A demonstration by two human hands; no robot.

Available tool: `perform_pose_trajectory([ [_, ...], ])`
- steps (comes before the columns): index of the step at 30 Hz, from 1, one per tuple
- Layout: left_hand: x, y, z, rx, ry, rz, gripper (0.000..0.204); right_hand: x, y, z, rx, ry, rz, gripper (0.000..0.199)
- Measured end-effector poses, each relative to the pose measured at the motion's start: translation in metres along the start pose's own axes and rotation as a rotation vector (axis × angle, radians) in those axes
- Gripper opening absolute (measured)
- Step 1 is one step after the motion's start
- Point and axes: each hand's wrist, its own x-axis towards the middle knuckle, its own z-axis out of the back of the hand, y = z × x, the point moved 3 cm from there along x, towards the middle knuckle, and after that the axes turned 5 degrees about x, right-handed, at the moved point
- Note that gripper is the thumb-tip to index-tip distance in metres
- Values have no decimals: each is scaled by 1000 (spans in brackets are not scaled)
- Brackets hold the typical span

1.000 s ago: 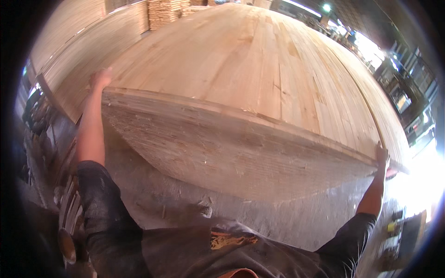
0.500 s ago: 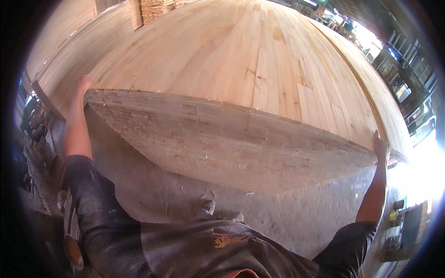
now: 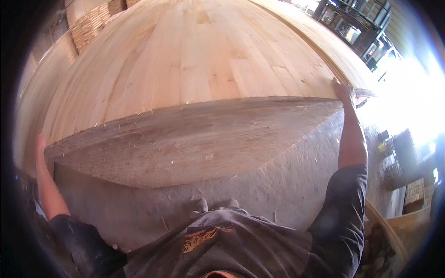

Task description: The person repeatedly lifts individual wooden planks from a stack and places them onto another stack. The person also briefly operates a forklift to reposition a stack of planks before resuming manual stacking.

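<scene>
1. Across almost the whole head view, you are holding a wide sheet of glued pale wood strips (image 3: 208, 60) by its near edge, with that rough, splintery edge (image 3: 185, 143) facing you and the sheet's face stretching away toward the far stacks.
2. Compared with a second ago, the sheet is sitting differently: its near edge was sloping down toward your right, and now the right corner is riding high while the left end is dipping low. By my reading, you are swinging or tilting the sheet, so its weight is likely shifting toward your left arm.
3. Beneath the lifted edge, the grey concrete floor (image 3: 287, 194) is showing as open room, and the toes of your shoes (image 3: 213, 205) are standing near the edge's shadow.
4. Off to your right, dark racks (image 3: 366, 28), a timber frame (image 3: 394, 231) and small clutter are crowding the sunlit side, so that corner has the least room to swing; stacked boards (image 3: 90, 28) are lying well apart at the far left.
5. Your right hand (image 3: 344, 90) is clasping the sheet's right corner, fingers curled over the top.
6. Your left hand (image 3: 41, 141) is reaching the low left end at the dark rim, and I cannot tell how its fingers are lying.
</scene>
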Motion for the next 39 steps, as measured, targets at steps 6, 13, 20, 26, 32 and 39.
perform_pose_trajectory([
  [6,-16,-29,31,-24,18,-61,48,4,-7,-7,210,-106,-116,76],
  [13,-25,-28,36,23,-89,9,46,-24,-1,11,220,-336,-74,67],
  [20,-20,-16,21,-4,-109,55,47,-165,136,27,782,-1001,795,26],
  [26,-17,-21,20,-31,-158,42,48,-227,118,63,768,-1121,744,31],
  [32,-50,-106,28,-209,-524,22,50,-249,172,36,789,-1175,980,7],
  [39,-329,-448,-53,-711,-145,-303,51,-244,-53,-60,798,-890,776,18],
])
